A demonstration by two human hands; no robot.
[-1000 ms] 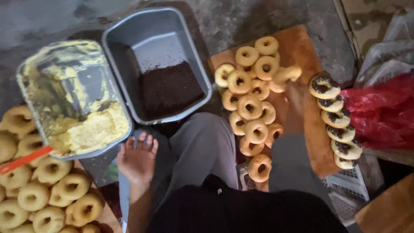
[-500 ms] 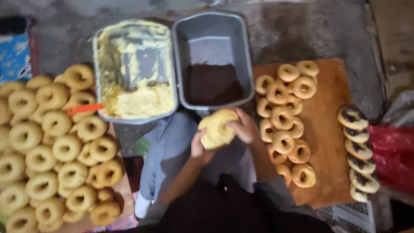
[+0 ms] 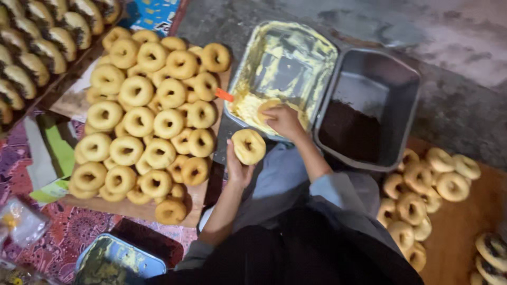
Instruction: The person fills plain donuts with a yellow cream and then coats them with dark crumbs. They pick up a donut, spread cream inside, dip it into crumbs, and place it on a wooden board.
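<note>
Crowded floor: left hand [image 3: 238, 168] fingers gripping a doughnut [image 3: 249, 146], right hand [image 3: 284, 121] fingers closed on a half [image 3: 268, 107] over the cream tray [image 3: 311, 45].

Two metal tubs [image 3: 369, 105], two doughnut boards [image 3: 195, 198], one orange spatula [image 3: 224, 95]

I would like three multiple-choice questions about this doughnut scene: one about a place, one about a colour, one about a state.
1. Where is the right hand?
A. in the grey metal tray of yellow cream
B. on the wooden board at the right
C. on the patterned cloth

2. What colour is the powder in the deep grey metal pan?
A. white
B. dark brown
C. green

3. In what state is the ring doughnut in the left hand?
A. plain, lifted up
B. covered with dark powder
C. lying on the board

Answers: 1 A, its fingers press a piece into the cream; 2 B, a dark brown heap lies in the pan; 3 A, it is bare and held off any surface.
</note>
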